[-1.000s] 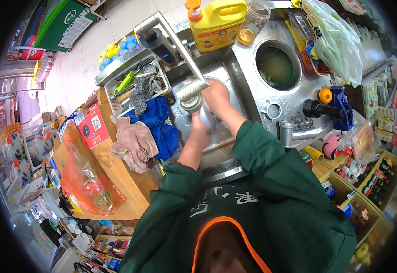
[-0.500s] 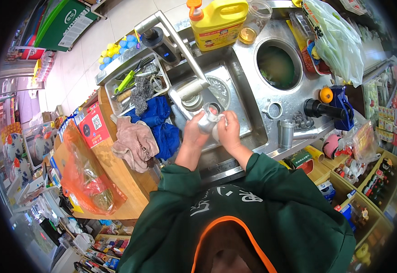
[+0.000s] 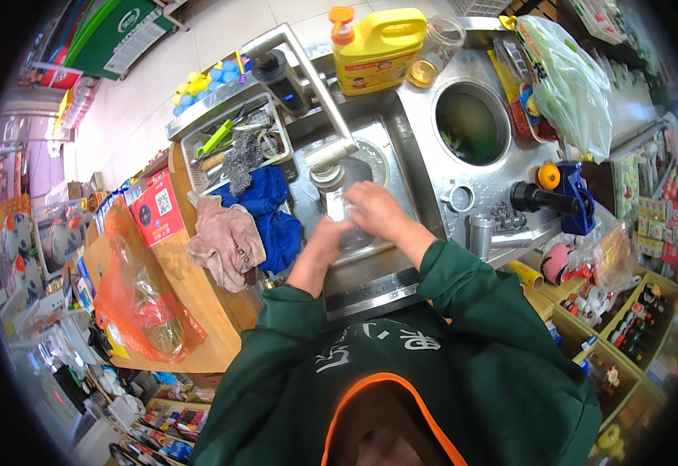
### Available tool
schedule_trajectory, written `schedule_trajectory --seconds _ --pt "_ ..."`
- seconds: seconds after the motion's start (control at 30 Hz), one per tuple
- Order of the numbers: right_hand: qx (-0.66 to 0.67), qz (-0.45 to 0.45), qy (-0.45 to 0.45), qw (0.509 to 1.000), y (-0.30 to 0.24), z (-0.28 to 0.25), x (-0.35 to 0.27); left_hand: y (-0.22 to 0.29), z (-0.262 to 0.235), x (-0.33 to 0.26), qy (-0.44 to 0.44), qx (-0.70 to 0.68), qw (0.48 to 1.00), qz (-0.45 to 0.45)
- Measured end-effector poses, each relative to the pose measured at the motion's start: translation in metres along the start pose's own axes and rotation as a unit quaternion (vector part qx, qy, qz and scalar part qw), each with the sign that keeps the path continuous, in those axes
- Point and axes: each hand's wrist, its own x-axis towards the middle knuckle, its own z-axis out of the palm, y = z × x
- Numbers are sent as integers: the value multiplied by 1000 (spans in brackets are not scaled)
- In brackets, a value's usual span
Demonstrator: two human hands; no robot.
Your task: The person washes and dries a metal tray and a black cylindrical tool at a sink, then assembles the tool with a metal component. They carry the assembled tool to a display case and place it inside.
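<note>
Both hands are over the steel sink (image 3: 416,198), just below the spout of the square metal faucet (image 3: 329,154). Between them is a small clear cup (image 3: 350,225). My left hand (image 3: 325,239) grips it from the left side. My right hand (image 3: 378,210) wraps over it from the right and hides most of it. The green sleeves of both arms reach in from below.
A yellow jug (image 3: 378,50) and a glass jar (image 3: 432,58) stand behind the sink. A round counter opening (image 3: 471,124) lies to the right. A wire rack with scrubbers (image 3: 234,144), a blue cloth (image 3: 269,210), a beige cloth (image 3: 226,241) and an orange bag (image 3: 141,295) sit left.
The hands were up under the faucet spout a second ago. They have drawn back toward the sink's near edge with the cup and now sit close together around it.
</note>
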Motion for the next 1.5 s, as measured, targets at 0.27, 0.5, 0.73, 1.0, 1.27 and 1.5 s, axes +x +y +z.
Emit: schedule_trajectory --seconds 0.27,0.5,0.73,1.0,1.27,1.5 --pt "256 166 112 946 9 6 -11 -44 -6 0 4 128 991 43" --pt "550 420 129 711 38 -16 -57 -38 -15 -28 136 319 935 78" --pt "596 491 66 631 9 -32 -48 -24 7 -61 168 678 668 256" --pt "413 370 -46 831 16 -50 -45 -1 5 -75 160 684 589 401" --pt "472 294 -7 831 28 -49 -54 -7 -18 -61 113 -159 963 184" --pt "523 398 46 752 34 -36 -46 -6 -25 -52 79 -155 971 167"
